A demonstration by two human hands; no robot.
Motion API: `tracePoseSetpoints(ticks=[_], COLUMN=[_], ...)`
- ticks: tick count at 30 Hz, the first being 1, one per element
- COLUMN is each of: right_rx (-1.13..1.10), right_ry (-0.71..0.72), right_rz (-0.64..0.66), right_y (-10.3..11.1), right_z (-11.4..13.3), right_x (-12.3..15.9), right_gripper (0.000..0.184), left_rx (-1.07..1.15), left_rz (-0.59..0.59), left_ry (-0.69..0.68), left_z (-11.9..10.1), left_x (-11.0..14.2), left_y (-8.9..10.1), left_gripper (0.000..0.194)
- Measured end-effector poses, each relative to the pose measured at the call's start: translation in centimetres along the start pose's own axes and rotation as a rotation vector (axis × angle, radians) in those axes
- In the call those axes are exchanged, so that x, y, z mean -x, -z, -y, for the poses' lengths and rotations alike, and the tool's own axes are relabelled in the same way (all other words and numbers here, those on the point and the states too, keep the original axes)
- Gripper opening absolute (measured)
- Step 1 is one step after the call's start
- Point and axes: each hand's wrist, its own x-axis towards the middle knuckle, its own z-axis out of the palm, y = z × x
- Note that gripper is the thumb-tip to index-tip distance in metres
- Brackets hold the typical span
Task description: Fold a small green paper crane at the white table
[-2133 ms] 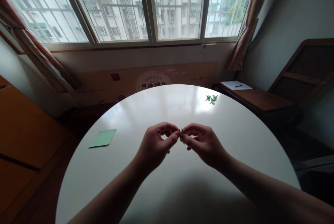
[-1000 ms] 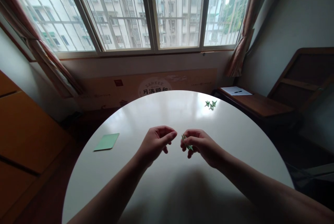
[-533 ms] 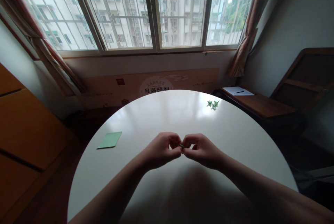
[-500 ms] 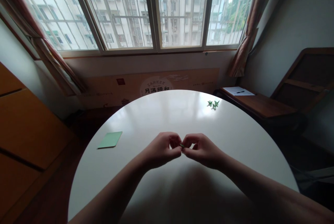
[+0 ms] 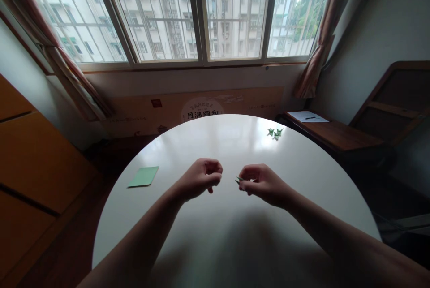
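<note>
My right hand [image 5: 261, 184] hovers over the middle of the round white table [image 5: 302, 180] and pinches a tiny folded green paper piece [image 5: 238, 179] at its fingertips. My left hand [image 5: 200, 178] is a short gap to the left, fingers curled closed with nothing visible in them. The two hands do not touch. A small group of finished green folded pieces [image 5: 274, 133] lies at the table's far right.
A flat stack of green paper [image 5: 144, 177] lies on the table's left side. A dark wooden side table [image 5: 336, 132] with a white sheet and pen [image 5: 307, 117] stands to the right. A window and a printed cardboard panel [image 5: 201, 106] are behind.
Half a second ago my two hands were pinched together on the green piece. Now they have parted; the left hand has let go and the right hand keeps the piece.
</note>
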Motion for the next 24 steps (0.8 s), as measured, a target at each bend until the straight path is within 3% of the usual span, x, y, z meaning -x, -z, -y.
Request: tracePoseSetpoints(ticks=[4,11,17,24], right_rx=[-0.163,-0.426,-0.392,-0.38], right_ry=[-0.072,-0.101,-0.108,-0.128], right_rz=[-0.006,0.099,0.123,0.123], right_y=[0.2,0.0,0.2,0.3], right_z=[0.3,0.7,0.8,0.3], right_x=[-0.2,0.1,0.1,0.1], right_gripper=[0.014,0.024,0.023,0.028], left_rx=[0.042,-0.037,-0.183,-0.2], left_rz=[-0.143,-0.24,-0.198,-0.129], left_ry=[-0.082,-0.276,-0.382,-0.412], left_z=[-0.1,-0.6,-1.2,-1.5], left_x=[-0.1,0.8,1.2,1.2], left_y=[-0.3,-2.3,-1.8,-1.3], left_gripper=[0.013,0.016,0.009,0.008])
